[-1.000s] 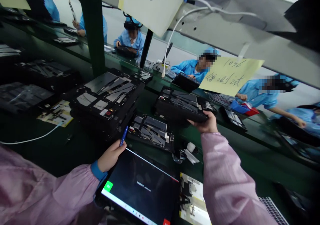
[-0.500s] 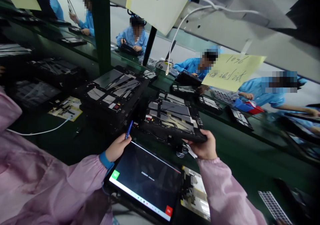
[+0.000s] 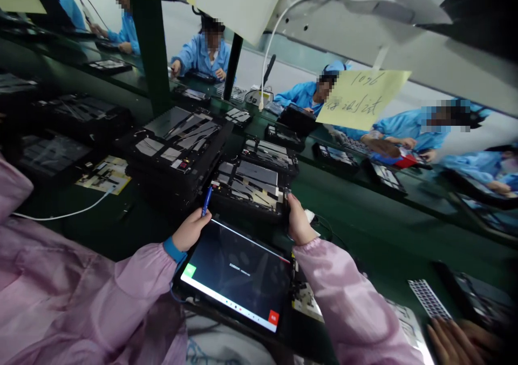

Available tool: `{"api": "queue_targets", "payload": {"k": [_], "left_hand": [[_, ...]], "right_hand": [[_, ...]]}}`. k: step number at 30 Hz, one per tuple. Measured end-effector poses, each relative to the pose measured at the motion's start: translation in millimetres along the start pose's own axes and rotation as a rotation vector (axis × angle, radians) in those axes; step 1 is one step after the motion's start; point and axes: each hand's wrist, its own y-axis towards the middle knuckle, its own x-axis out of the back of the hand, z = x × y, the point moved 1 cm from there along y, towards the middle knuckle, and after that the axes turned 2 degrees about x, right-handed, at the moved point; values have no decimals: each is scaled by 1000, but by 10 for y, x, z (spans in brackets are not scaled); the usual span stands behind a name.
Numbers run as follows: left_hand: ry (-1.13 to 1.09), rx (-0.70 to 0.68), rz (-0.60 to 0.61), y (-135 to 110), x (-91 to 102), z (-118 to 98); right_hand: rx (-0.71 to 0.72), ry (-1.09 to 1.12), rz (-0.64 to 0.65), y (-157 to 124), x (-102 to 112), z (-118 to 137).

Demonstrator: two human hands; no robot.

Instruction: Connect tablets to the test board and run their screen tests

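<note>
Left hand is clamping a blue pen upright, knuckles just above top edge of a lit tablet that's lying screen-up right below. Right hand is up against right edge of an opened black tablet unit, internals showing; fingers are together, can't tell if it's gripping or just touching. That unit's sitting on the green table just beyond the lit tablet, w/ a 2nd open unit right behind it & a taller stack of units to the left. A yellow handwritten note is hanging over the far side. Co-workers in blue smocks are sitting across the table; another person's hand is showing bottom right, near a perforated grey sheet.
</note>
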Motion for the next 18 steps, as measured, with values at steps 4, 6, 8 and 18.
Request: {"api": "queue_targets", "payload": {"k": [4, 6, 8, 18], "left_hand": [[1, -13, 3, 17, 1, 19], [7, -10, 7, 15, 2, 9], [16, -6, 8, 6, -1, -17], [3, 10, 6, 90, -81, 22]], "right_hand": [[315, -426, 107, -97, -13, 145], [538, -797, 252, -130, -33, 188], [671, -1034, 311, -118, -46, 183], [761, -1100, 221, -647, 173, 263]]}}
